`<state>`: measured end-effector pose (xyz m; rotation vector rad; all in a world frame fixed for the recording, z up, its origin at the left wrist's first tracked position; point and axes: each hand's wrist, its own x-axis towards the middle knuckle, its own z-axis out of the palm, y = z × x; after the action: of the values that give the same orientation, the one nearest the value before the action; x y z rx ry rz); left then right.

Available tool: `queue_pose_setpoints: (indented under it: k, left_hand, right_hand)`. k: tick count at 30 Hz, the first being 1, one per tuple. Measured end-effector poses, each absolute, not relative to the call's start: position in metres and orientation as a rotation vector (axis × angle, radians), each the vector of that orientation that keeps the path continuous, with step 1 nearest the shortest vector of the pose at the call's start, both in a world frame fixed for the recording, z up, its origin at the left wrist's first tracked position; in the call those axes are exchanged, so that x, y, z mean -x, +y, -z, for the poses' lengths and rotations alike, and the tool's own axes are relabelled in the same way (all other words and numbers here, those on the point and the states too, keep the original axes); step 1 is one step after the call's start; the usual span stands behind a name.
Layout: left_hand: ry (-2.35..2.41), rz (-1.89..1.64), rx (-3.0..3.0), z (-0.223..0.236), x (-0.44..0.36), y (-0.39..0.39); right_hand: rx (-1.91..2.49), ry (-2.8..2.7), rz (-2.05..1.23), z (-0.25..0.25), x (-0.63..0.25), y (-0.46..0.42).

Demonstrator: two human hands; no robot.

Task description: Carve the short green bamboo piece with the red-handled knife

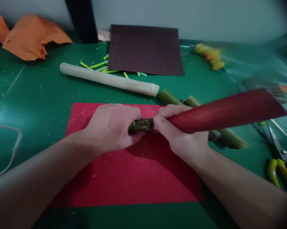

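Observation:
A short length of green bamboo (143,124) with a ringed joint lies crosswise between my hands, above a flat red sheet (134,178). My left hand (113,127) is closed around its left end. At the other end, my right hand (181,130) pinches a curled dark red sheet (227,111), which flares out to the right like a cone. Whether the sheet wraps the bamboo is hidden by my fingers. Pale dust and shavings speckle the flat sheet.
Behind lie a pale peeled stick (110,79), a dark brown sheet (145,49) and a yellow glue gun (209,56). Green bamboo pieces (233,139) rest right of my hands, near yellow-handled scissors (274,173). Crumpled orange paper (31,38) sits back left.

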<state>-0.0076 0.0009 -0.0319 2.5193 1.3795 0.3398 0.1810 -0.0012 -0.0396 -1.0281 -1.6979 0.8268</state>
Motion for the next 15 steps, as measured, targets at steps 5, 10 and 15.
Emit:
queue_pose_setpoints:
  k: [5,10,15]
  left_hand:
    - [1.362,-0.324,-2.51,0.032,0.0079,0.0025]
    - [1.371,-0.316,-2.521,0.0328,0.0072,0.0027]
    - [1.365,-0.382,-2.547,0.033,0.0072,0.0008]
  right_hand:
    - [1.054,-1.57,-0.768,0.0411,-0.1781,0.0002]
    - [1.034,-1.596,-0.809,0.0407,-0.1795,0.0013]
    - [1.018,-1.635,-0.834,0.0419,-0.181,0.0001]
